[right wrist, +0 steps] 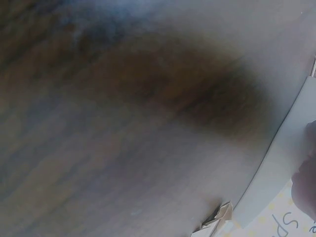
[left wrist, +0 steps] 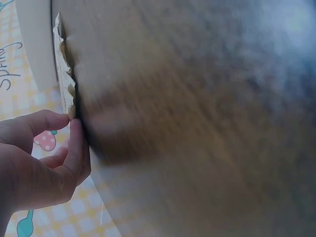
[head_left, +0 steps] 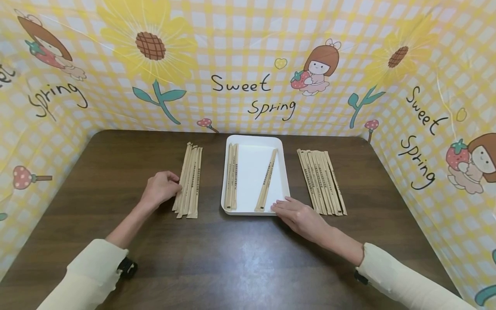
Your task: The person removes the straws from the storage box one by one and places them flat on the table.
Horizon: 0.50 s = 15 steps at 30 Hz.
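Left of the white tray lies a row of slim sticks in brown paper wrappers with dark print. My left hand is at that row's left side, thumb and fingertip pinching the edge of the outermost wrapped stick. Inside the tray, a few wrapped sticks lie along the left wall, and another wrapped stick slants on the right side. My right hand rests its fairly straight fingers on the tray's near right corner. Only a blurred part of it shows in the right wrist view.
A second row of wrapped sticks lies right of the tray, just beyond my right hand. All stand on a dark wooden table. A yellow checked cloth with printed flowers surrounds the back and sides.
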Each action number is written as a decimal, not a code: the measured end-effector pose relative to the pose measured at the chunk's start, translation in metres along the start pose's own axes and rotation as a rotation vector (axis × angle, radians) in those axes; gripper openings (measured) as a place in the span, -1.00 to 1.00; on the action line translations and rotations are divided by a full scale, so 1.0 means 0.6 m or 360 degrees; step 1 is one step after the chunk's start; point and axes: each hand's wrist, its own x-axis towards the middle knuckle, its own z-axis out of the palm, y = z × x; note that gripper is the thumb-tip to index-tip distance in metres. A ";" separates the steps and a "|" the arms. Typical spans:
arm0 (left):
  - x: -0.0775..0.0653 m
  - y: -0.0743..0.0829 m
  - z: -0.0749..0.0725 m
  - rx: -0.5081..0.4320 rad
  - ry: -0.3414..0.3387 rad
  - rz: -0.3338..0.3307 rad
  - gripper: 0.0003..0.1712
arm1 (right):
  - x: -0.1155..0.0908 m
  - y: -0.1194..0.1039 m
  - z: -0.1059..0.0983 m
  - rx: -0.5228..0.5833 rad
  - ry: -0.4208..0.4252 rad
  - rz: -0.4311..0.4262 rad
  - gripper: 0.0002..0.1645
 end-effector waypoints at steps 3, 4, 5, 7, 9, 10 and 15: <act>0.000 -0.001 -0.002 -0.0012 -0.0006 -0.0003 -0.59 | 0.000 0.000 0.001 0.0003 0.0003 -0.0002 -0.52; 0.001 -0.001 -0.002 -0.0014 -0.0002 0.0001 -0.60 | 0.000 0.000 0.001 0.0005 0.0006 -0.0002 -0.52; 0.001 -0.002 -0.003 -0.0014 0.0004 0.0009 -0.61 | 0.000 0.000 0.001 0.0006 0.0007 -0.0003 -0.52; 0.001 0.000 -0.005 -0.0016 0.0018 0.0029 -0.62 | 0.000 0.000 0.001 0.0006 0.0005 -0.0004 -0.52; 0.002 0.004 -0.008 -0.0008 0.0029 0.0054 -0.62 | -0.001 0.000 0.002 0.0004 0.0002 -0.0002 -0.52; 0.002 0.007 -0.009 -0.0013 0.0027 0.0064 -0.61 | -0.001 0.000 0.002 0.0002 0.0000 -0.0001 -0.52; 0.003 0.032 -0.012 -0.0035 0.0005 0.0112 -0.56 | 0.001 -0.001 0.000 0.0006 -0.0008 0.0004 -0.53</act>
